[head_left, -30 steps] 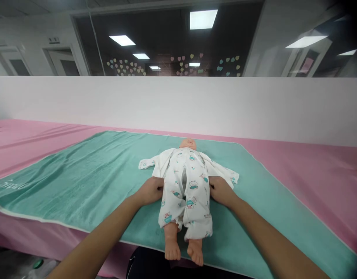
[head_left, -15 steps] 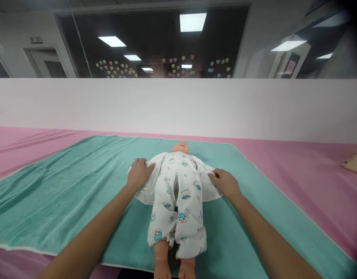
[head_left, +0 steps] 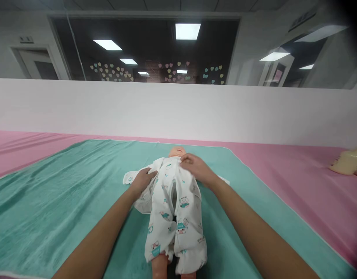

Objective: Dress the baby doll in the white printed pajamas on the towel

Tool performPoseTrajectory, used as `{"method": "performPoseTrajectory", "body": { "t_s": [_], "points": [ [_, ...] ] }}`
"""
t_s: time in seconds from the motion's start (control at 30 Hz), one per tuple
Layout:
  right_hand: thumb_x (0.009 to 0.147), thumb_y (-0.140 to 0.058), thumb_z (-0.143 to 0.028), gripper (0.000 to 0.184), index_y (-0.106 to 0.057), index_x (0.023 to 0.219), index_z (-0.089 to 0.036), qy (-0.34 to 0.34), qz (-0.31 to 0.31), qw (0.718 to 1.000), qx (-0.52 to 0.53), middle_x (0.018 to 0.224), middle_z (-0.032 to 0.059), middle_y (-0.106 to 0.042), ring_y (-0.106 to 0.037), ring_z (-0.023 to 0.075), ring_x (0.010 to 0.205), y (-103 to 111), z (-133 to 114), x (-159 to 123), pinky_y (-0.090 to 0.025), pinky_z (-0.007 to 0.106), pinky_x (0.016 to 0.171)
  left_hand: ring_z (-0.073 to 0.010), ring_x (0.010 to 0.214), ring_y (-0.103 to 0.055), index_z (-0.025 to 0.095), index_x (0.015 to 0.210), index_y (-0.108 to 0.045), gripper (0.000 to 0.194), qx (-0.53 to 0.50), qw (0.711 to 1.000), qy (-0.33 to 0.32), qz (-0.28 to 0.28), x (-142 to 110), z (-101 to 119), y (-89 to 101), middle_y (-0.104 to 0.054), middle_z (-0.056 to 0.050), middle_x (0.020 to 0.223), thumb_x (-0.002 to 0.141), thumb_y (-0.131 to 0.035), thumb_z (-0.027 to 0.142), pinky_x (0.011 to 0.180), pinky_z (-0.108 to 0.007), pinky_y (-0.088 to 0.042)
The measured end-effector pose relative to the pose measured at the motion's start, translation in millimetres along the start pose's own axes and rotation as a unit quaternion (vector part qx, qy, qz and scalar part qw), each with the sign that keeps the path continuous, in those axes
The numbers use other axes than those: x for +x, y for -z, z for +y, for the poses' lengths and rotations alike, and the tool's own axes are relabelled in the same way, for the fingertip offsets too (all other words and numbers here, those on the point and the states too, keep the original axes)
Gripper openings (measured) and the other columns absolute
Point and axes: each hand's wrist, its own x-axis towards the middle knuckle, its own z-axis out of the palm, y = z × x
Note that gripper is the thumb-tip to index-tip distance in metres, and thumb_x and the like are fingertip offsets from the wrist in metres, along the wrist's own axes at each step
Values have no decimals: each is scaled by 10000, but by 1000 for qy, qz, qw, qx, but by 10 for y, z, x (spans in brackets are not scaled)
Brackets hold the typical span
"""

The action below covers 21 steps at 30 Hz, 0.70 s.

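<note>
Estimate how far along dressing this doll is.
Done, by the look of it: the patterned trousers cover both legs of the doll.
In hand: the left hand is on the white top; the right hand is at the trousers' upper edge.
Probably left: straightening the top, whose flap lies spread beside the trousers. Can't tell whether its fastenings are closed.

I count two hands, one left hand (head_left: 142, 181) and one right hand (head_left: 197, 168); one doll (head_left: 177, 151); one white top (head_left: 143, 203); one pair of printed trousers (head_left: 185, 221); one teal blanket (head_left: 79, 193); one pink sheet (head_left: 283, 166); five lit panels (head_left: 188, 31) within one central window (head_left: 149, 33).
</note>
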Motion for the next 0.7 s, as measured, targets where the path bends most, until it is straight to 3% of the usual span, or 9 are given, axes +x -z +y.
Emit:
{"method": "performPoseTrajectory", "body": {
  "t_s": [0.07, 0.13, 0.23, 0.3, 0.4, 0.5, 0.57, 0.7],
  "points": [
    [805, -541, -296, 159, -566, 910, -179, 31, -53, 994, -91, 781, -13, -561, -508, 100, 668, -183, -72, -116, -377, 177, 581, -235, 772, -624, 146, 939, -590, 358, -101, 991, 34, -78, -57, 35, 78, -672, -66, 851, 710, -579, 421, 654, -316, -473],
    [840, -502, -277, 132, -579, 894, -184, 64, -59, 987, -138, 798, -10, -572, -515, 106, 698, -285, -66, -288, -392, 192, 616, -224, 702, -629, 140, 940, -591, 356, -194, 976, 33, -95, -92, 79, 150, -673, -63, 791, 687, -614, 391, 640, -324, -483],
    [889, -453, -274, 161, -572, 949, -185, 112, 38, 983, -139, 958, 21, -573, -525, 134, 878, -284, 63, -510, -419, 241, 777, -222, 724, -633, 140, 1016, -591, 409, -272, 959, -21, -69, -114, 222, 176, -677, -68, 845, 684, -626, 376, 676, -330, -487],
    [908, -443, -294, 200, -554, 1038, -189, 145, 82, 977, -136, 1104, 45, -531, -479, 157, 1040, -239, 174, -592, -383, 293, 918, -229, 796, -627, 159, 1116, -566, 475, -279, 955, -68, -69, -144, 381, 95, -668, -68, 935, 704, -613, 390, 703, -327, -480],
    [898, -496, -355, 284, -531, 1137, -205, 193, 34, 963, -185, 1238, 60, -452, -369, 190, 1192, -196, 287, -641, -294, 363, 1035, -218, 872, -597, 175, 1179, -553, 508, -207, 968, -112, -84, -266, 652, -135, -654, -63, 985, 736, -585, 423, 745, -310, -460],
    [841, -587, -425, 434, -491, 1217, -231, 219, -15, 945, -244, 1309, 56, -381, -280, 214, 1257, -177, 320, -677, -241, 397, 1074, -175, 791, -575, 187, 1222, -524, 482, -86, 974, -139, -158, -470, 807, -303, -648, -45, 856, 808, -501, 432, 691, -280, -449],
    [821, -609, -443, 489, -467, 1242, -238, 212, 4, 941, -263, 1324, 59, -351, -274, 220, 1255, -142, 330, -727, -268, 396, 1061, -160, 762, -562, 212, 1234, -500, 449, -24, 975, -155, -157, -618, 773, -292, -628, -35, 833, 838, -456, 421, 664, -269, -445],
    [849, -573, -394, 372, -487, 1167, -223, 158, 68, 950, -260, 1232, 67, -408, -365, 207, 1168, -4, 398, -914, -359, 358, 984, -172, 927, -536, 291, 1204, -487, 403, 114, 979, -162, -56, -908, 410, -44, -554, -35, 1123, 809, -510, 368, 775, -283, -449]
  ]
}}
